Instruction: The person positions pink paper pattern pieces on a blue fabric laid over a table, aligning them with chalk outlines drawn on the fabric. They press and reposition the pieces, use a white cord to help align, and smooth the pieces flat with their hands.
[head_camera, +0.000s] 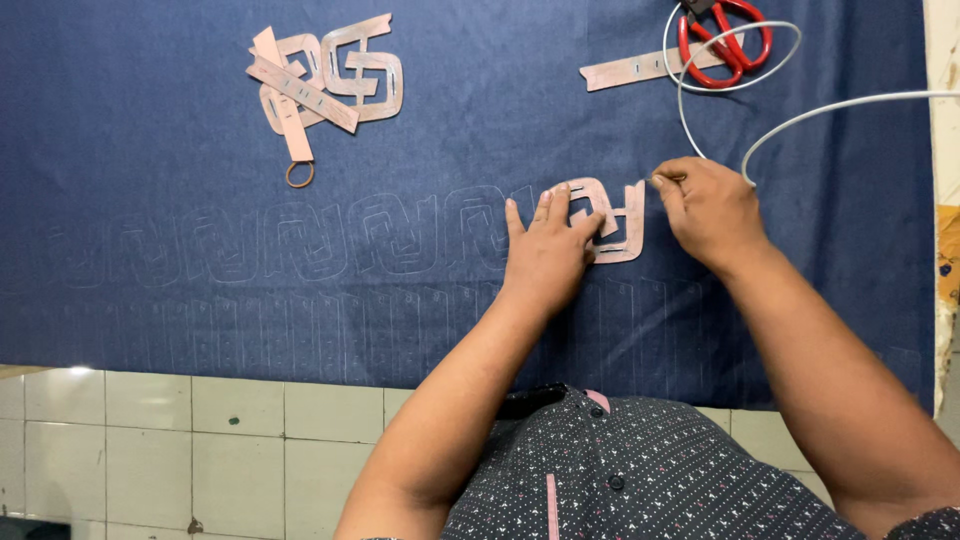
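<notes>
Denim-blue cloth (150, 240) covers the whole work surface, and everything else is best placed against it. Near its middle right, a pinkish cardboard template (612, 220) with cut-out slots lies flat on the fabric. The left hand (548, 252) is spread open, palm down, fingers pressing on the template's left half to pin it. Just to the template's right edge, the right hand (708, 208) is pinched closed around a slim marking tool (662, 179); only its tip shows, so I cannot tell what kind it is.

That template looks light, thin and fairly stiff, the sort of card that slides easily on cloth and would crease if bent. I judge it is best held by flat pressure from above, as now, rather than gripped at an edge. The cloth itself is soft and would ruck up if dragged.

Counting: one template under the hands; one loose heap of spare templates (322, 80) toward the cloth's upper left, several pieces overlapping, too tangled for an exact number; one small ring (299, 174) just below that heap; one long card strip (640, 68) at the upper right; one pair of red-handled scissors (724, 38) touching the strip's far end; one white cable (780, 115) looping past the scissors. Faint traced outlines (330, 240) run in a row leftward from the template, roughly five or six.
</notes>
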